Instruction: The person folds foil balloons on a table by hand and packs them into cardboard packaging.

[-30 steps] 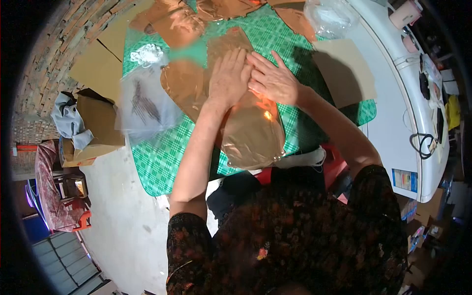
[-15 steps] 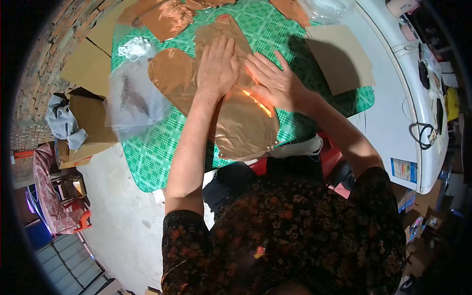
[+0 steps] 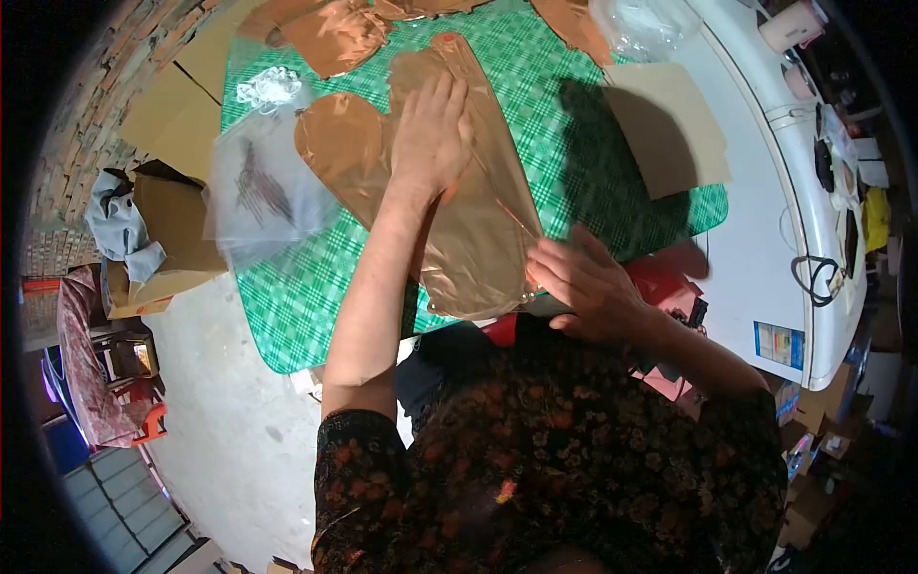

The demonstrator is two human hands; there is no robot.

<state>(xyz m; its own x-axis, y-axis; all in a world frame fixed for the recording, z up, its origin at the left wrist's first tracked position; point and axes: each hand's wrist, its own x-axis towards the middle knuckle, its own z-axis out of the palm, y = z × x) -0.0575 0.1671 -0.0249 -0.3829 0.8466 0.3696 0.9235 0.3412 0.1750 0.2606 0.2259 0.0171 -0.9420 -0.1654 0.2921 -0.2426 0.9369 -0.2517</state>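
Observation:
A flat copper-coloured foil piece [image 3: 478,244], with a rounded lobe on its left side, lies on the green checked tablecloth [image 3: 287,320]. My left hand [image 3: 430,139] rests flat on its upper part, fingers stretched out and holding nothing. At the foil's lower right edge is my right hand [image 3: 588,287], its fingers extended and slightly blurred, with nothing seen in it. Whether its fingertips touch the foil cannot be made out.
Clear plastic sheets [image 3: 258,191] and a white string bundle [image 3: 273,88] lie at the left. More copper foil [image 3: 335,38] is at the far edge. A cardboard piece [image 3: 665,124] overlaps the white appliance [image 3: 755,239]. An open box [image 3: 177,239] stands left.
My right hand has moved off the middle of the foil, down and to the right, to its lower corner. My left hand stays on the foil. The foil's right side now shows uncovered.

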